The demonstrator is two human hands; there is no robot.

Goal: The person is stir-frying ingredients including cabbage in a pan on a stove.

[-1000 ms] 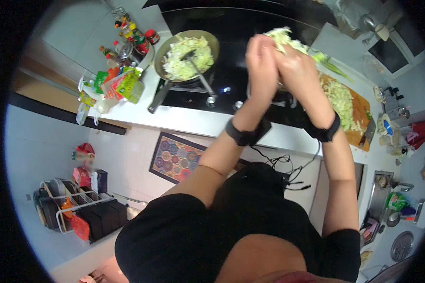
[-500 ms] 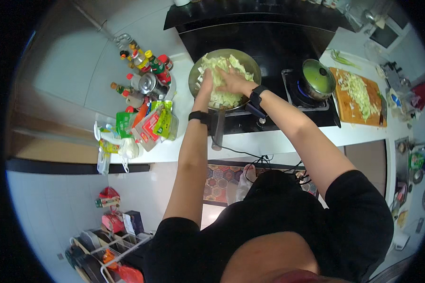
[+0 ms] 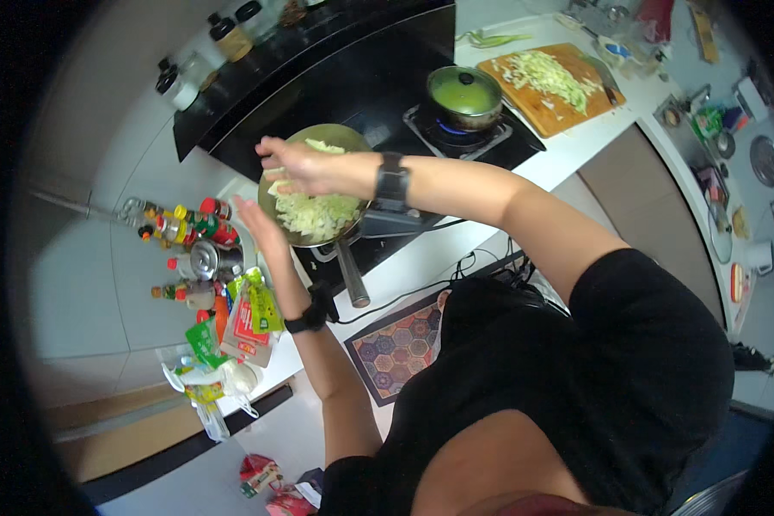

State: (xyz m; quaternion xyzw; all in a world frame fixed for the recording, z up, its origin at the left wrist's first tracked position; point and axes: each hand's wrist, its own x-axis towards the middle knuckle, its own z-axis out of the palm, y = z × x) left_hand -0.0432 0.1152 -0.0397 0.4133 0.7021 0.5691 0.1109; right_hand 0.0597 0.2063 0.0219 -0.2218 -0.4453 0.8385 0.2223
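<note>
A frying pan (image 3: 294,146) full of chopped pale green cabbage (image 3: 318,213) sits on the black stove, its handle (image 3: 351,273) pointing toward me. My right hand (image 3: 305,166) hovers flat over the pan with fingers spread, a few cabbage bits at its fingertips. My left hand (image 3: 258,225) is open at the pan's left rim, palm turned toward the pan. Both wrists wear black bands.
A lidded pot (image 3: 464,93) stands on a lit burner to the right. Beyond it is a wooden cutting board (image 3: 550,110) with more chopped cabbage. Sauce bottles (image 3: 185,230) and snack packets (image 3: 245,316) crowd the counter left of the pan. A patterned mat (image 3: 396,344) lies on the floor.
Both hands carried cabbage from the cutting board side to the pan and dropped it in. They have since opened and spread apart over the pan; the view swung left.
</note>
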